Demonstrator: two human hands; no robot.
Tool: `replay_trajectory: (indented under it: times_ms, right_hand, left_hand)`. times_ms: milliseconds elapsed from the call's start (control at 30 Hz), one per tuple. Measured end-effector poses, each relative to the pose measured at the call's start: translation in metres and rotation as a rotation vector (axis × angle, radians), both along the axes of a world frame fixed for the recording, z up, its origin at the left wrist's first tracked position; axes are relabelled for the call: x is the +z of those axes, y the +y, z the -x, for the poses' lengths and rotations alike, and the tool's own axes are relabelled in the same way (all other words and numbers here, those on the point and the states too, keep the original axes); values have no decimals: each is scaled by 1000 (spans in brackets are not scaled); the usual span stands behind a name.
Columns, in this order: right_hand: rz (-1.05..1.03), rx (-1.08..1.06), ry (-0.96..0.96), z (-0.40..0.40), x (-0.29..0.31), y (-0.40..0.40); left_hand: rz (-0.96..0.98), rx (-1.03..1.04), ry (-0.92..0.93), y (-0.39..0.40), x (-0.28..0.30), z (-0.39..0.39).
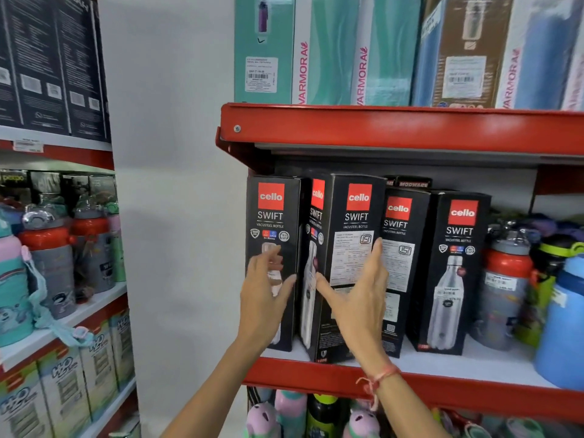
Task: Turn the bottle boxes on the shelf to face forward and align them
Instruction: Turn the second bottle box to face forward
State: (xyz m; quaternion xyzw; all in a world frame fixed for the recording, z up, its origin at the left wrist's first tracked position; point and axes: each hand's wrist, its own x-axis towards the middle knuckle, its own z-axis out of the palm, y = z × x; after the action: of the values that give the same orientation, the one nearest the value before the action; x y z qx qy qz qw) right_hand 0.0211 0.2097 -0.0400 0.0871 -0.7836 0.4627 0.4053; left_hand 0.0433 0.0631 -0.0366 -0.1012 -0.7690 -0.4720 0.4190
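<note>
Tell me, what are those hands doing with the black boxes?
A person is tidying a row of black Cello Swift bottle boxes on a red shelf. The left hand rests against the first box, which shows its bottle picture. The right hand is spread on the second box, which sits turned at an angle, its label side out. The third box also shows its label side, and the fourth box already faces forward.
</note>
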Motion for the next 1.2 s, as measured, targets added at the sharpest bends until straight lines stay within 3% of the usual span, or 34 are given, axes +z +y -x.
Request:
replay_trajectory:
  times_ms: [167, 400, 600, 800, 1100, 1200]
  right_hand:
    - [72, 200, 20, -11, 13, 37]
    - [186, 665, -137, 3, 21, 76]
    - [84, 836, -231, 16, 35, 80]
    - [-67, 674, -209, 25, 38, 70]
    - [-15, 408, -105, 35, 20, 58]
    - [-112, 199, 18, 31, 18, 58]
  left_hand:
    - [-6, -186, -120, 20, 5, -5]
    - [66, -384, -325, 29, 11, -2]
    - [7, -224, -186, 41, 3, -1]
    - [-15, -68, -168, 60, -8, 11]
    - [-2, 4, -277, 72, -16, 31]
    - [9, 25, -303, 72, -17, 33]
